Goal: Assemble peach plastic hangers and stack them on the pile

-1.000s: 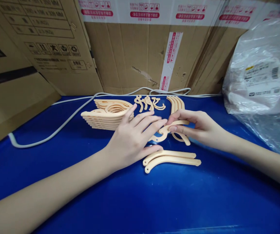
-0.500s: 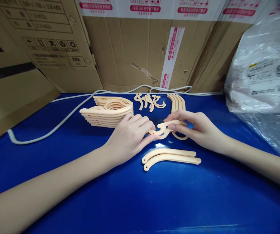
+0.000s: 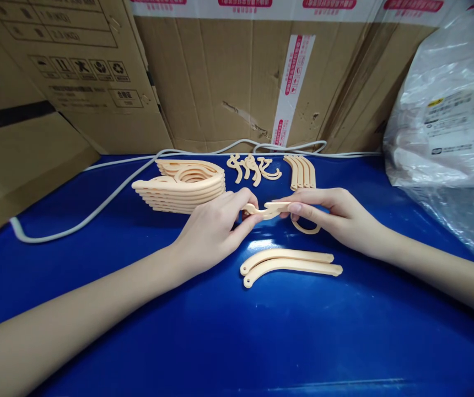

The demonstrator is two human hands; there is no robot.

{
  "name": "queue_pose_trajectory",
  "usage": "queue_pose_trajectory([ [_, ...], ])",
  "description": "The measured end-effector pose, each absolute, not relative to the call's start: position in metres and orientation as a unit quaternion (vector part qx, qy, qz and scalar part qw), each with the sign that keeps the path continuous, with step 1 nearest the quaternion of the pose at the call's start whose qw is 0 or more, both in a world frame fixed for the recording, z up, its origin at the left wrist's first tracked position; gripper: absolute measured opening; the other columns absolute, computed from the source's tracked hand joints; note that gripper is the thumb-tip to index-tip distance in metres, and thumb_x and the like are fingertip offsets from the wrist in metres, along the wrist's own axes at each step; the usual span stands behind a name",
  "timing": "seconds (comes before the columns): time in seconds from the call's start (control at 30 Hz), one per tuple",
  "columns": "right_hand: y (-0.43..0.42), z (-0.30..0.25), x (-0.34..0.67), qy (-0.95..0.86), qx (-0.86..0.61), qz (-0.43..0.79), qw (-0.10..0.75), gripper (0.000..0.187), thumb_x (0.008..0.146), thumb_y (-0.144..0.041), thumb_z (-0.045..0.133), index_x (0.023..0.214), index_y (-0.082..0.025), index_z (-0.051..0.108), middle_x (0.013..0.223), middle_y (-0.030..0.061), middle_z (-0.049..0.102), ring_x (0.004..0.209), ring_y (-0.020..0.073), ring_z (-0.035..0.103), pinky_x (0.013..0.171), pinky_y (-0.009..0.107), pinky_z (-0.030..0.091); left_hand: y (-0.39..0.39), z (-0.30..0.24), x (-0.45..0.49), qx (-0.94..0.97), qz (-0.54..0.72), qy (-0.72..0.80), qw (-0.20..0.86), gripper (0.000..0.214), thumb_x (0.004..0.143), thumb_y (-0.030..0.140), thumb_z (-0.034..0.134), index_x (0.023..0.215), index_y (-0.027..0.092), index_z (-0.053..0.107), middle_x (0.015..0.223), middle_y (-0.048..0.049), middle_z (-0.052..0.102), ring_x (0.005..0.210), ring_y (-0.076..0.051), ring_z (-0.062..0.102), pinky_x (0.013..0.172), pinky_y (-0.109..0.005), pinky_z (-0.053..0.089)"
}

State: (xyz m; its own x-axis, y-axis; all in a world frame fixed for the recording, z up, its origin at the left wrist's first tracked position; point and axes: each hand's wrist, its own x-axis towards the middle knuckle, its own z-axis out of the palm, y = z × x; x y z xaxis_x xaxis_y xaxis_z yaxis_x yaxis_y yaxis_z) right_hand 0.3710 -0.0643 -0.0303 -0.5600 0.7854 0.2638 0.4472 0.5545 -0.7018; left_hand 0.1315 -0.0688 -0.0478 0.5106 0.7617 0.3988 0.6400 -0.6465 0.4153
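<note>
Hooked beige piece (image 3: 268,215) tips more edge-on than half a second ago. Two curved bars (image 3: 289,266) lie nearest. Beyond, left hand (image 3: 216,226) pinches that piece thumb-to-fingers, right hand (image 3: 336,212) pinches the short bar (image 3: 277,205) overlapping it. Small hooks (image 3: 256,177) behind.

Slim bare forearms (image 3: 108,306), bare hands (image 3: 214,227)

Behind a glossy blue tabletop (image 3: 237,336), a brown cardboard box (image 3: 220,71) with white-and-red printed tape (image 3: 292,91) down its front; at left, a second brown cardboard box (image 3: 96,124) with black printed symbols; along the back edge, a thin white cable (image 3: 34,240); at right, a crinkled clear plastic bag (image 3: 439,168) with a barcode label (image 3: 456,121)
</note>
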Motion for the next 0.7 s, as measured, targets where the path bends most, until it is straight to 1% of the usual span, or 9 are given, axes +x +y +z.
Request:
queue_pose_trajectory([
  [0.13,-0.063,-0.032,0.371,-0.819,-0.377,0.317,0.294,0.030,0.093,-0.038,0.056,0.116,-0.025,0.071,0.096,0.0004,0.074,0.090,0.0169,0.065,0.081,0.031,0.049,-0.070,-0.046,0.132,0.846,0.324,0.391,0.162,0.015,0.093,0.033,0.059,0.095,0.018,0.054,0.080,0.0047,0.057,0.068,-0.009,0.053,0.063,-0.022,0.038],
  [0.2,-0.063,-0.033,0.371,-0.810,-0.381,0.332,0.297,0.030,0.092,-0.038,0.058,0.117,-0.025,0.071,0.095,0.0004,0.074,0.085,0.0159,0.065,0.079,0.030,0.050,-0.070,-0.045,0.134,0.839,0.338,0.386,0.178,0.016,0.091,0.032,0.062,0.093,0.017,0.056,0.075,0.0054,0.054,0.065,-0.008,0.050,0.061,-0.021,0.037],
  [0.27,-0.063,-0.034,0.371,-0.801,-0.385,0.347,0.298,0.031,0.091,-0.037,0.059,0.118,-0.025,0.070,0.094,0.0002,0.074,0.080,0.0147,0.065,0.073,0.029,0.051,-0.070,-0.044,0.135,0.828,0.354,0.387,0.198,0.016,0.089,0.030,0.064,0.090,0.017,0.057,0.070,0.0061,0.050,0.062,-0.008,0.046,0.059,-0.021,0.036],
  [0.3,-0.063,-0.034,0.371,-0.796,-0.388,0.355,0.299,0.032,0.091,-0.037,0.060,0.118,-0.025,0.070,0.093,0.0002,0.074,0.078,0.0144,0.065,0.070,0.028,0.051,-0.069,-0.044,0.136,0.817,0.364,0.387,0.223,0.016,0.088,0.030,0.065,0.089,0.016,0.057,0.068,0.0062,0.049,0.061,-0.008,0.046,0.059,-0.021,0.036],
  [0.37,-0.065,-0.035,0.370,-0.785,-0.393,0.373,0.301,0.032,0.090,-0.036,0.061,0.118,-0.024,0.069,0.090,0.0006,0.074,0.077,0.0147,0.066,0.067,0.028,0.052,-0.068,-0.042,0.138,0.779,0.386,0.386,0.308,0.016,0.085,0.028,0.067,0.087,0.016,0.057,0.070,0.0057,0.050,0.063,-0.008,0.047,0.061,-0.021,0.038],
  [0.43,-0.067,-0.035,0.367,-0.770,-0.386,0.402,0.312,0.030,0.089,-0.033,0.062,0.117,-0.022,0.070,0.089,0.0013,0.075,0.079,0.0152,0.068,0.069,0.028,0.054,-0.067,-0.040,0.139,0.724,0.407,0.384,0.404,0.018,0.082,0.026,0.071,0.087,0.016,0.057,0.074,0.0046,0.052,0.068,-0.008,0.050,0.065,-0.021,0.041],
  [0.5,-0.071,-0.035,0.362,-0.750,-0.367,0.439,0.330,0.028,0.088,-0.029,0.064,0.114,-0.019,0.069,0.093,0.0028,0.075,0.082,0.0157,0.070,0.074,0.029,0.056,-0.067,-0.038,0.141,0.675,0.427,0.387,0.462,0.019,0.079,0.025,0.072,0.084,0.016,0.057,0.076,0.0038,0.054,0.069,-0.009,0.052,0.066,-0.021,0.042],
  [0.6,-0.078,-0.035,0.353,-0.727,-0.335,0.484,0.354,0.023,0.088,-0.024,0.064,0.110,-0.017,0.065,0.100,0.0056,0.073,0.087,0.0173,0.071,0.081,0.032,0.058,-0.072,-0.034,0.143,0.655,0.442,0.394,0.470,0.019,0.081,0.027,0.070,0.075,0.016,0.056,0.074,0.0039,0.054,0.065,-0.008,0.050,0.065,-0.021,0.043],
  [0.7,-0.082,-0.036,0.349,-0.727,-0.319,0.495,0.354,0.020,0.088,-0.025,0.065,0.106,-0.016,0.062,0.097,0.0059,0.073,0.085,0.0170,0.071,0.081,0.033,0.058,-0.079,-0.031,0.144,0.687,0.434,0.381,0.441,0.017,0.086,0.027,0.064,0.074,0.017,0.058,0.076,0.0025,0.058,0.071,-0.010,0.056,0.071,-0.023,0.048],
])
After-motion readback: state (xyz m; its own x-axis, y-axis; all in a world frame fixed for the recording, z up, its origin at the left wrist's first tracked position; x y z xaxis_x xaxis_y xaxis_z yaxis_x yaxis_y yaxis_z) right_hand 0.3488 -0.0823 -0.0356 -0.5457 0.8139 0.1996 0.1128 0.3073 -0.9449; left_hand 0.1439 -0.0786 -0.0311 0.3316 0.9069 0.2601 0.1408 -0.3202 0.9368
